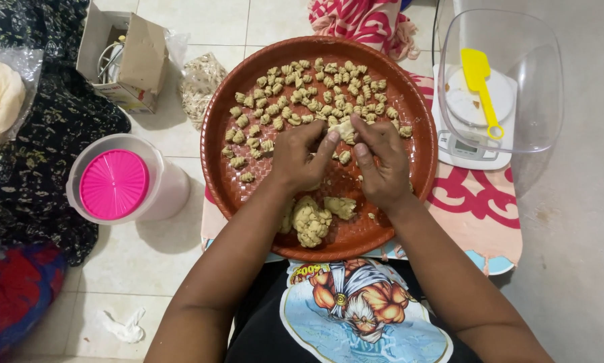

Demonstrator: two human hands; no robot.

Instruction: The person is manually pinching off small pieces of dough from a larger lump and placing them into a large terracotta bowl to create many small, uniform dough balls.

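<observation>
**Both hands pinch one bit of dough over a round brown tray**

The left hand (300, 156) and the right hand (381, 161) meet above the middle of the round brown tray (225, 175); their fingers are closed together on a small piece of dough (346, 129), the left thumb and forefinger gripping it from one side, the right fingers from the other; the piece sits just at the near edge of the shaped dough pieces (309, 94), which lie scattered over the far half of the tray; a larger lump of dough (311, 223) rests on the near part of the tray, just below the left wrist, with a smaller flat bit beside it.

The tray lies on a pink-and-white patterned cloth (480, 202); to the right a digital kitchen scale (464, 144) carries a clear plastic bowl (517, 40) with a yellow spatula (480, 84) in it; to the left, on the tiled floor (147, 249), stands a white container with a pink lid (114, 183); farther back are an open cardboard box (131, 60) and a clear bag of pale bits (201, 84); a crumpled tissue (124, 328) lies near the left elbow.
</observation>
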